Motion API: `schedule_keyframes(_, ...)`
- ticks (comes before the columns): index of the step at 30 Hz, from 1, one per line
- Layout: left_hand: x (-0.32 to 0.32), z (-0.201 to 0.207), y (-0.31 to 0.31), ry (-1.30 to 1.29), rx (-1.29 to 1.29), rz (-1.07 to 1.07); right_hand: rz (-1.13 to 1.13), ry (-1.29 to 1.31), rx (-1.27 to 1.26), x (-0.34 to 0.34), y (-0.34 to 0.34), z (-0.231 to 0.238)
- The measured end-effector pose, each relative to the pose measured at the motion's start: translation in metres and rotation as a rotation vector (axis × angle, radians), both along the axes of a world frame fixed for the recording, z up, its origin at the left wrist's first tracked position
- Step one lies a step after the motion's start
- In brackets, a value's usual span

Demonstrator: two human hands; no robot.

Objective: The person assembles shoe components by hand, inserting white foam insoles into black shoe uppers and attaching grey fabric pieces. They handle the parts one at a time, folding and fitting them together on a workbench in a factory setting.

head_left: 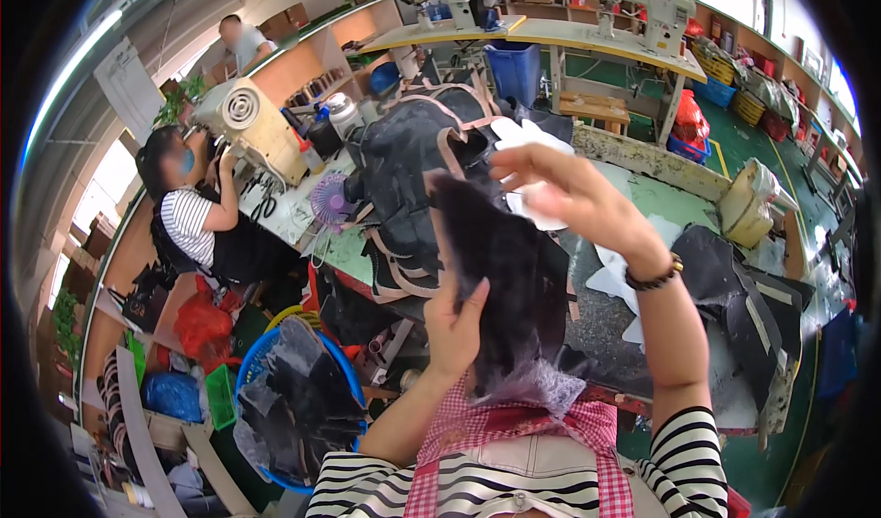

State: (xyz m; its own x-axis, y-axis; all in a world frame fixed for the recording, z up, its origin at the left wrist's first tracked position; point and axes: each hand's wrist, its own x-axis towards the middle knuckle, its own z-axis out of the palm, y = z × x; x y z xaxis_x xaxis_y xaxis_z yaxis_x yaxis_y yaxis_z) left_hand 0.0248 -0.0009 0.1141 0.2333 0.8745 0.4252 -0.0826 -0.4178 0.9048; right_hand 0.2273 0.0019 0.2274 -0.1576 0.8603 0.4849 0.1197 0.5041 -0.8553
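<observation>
Head view: right hand aloft

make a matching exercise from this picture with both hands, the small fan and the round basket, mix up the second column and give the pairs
Column one
1. left hand
2. small fan
3. right hand
4. round basket

Column two
A. raised, with a bracelet at its wrist
B. blue, with dark pieces in it
C. thumb against the black piece
D. purple, on the worktable

Right pairs: 1-C, 2-D, 3-A, 4-B
</observation>
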Motion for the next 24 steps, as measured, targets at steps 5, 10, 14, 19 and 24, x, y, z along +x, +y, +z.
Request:
schedule_keyframes(5,-0.002,-0.007,0.008,-0.162,-0.258,-0.287,-0.397,-0.39,0.082,-0.027,-0.007,-0.049)
schedule_keyframes(10,-0.014,-0.043,0.026,-0.012,-0.188,-0.221,-0.433,-0.438,-0.148,-0.03,0.019,-0.03)
schedule_keyframes(14,-0.03,-0.053,0.056,-0.151,-0.282,0.179,-0.509,-0.297,0.423,-0.029,0.0,-0.029)
schedule_keyframes(19,-0.032,-0.104,0.104,-0.24,-0.389,0.378,-0.276,-0.757,0.238,-0.066,-0.059,-0.181)
schedule_keyframes(24,-0.056,-0.119,0.115,-0.223,-0.426,0.501,-0.185,-1.024,-0.05,-0.05,-0.099,-0.209)
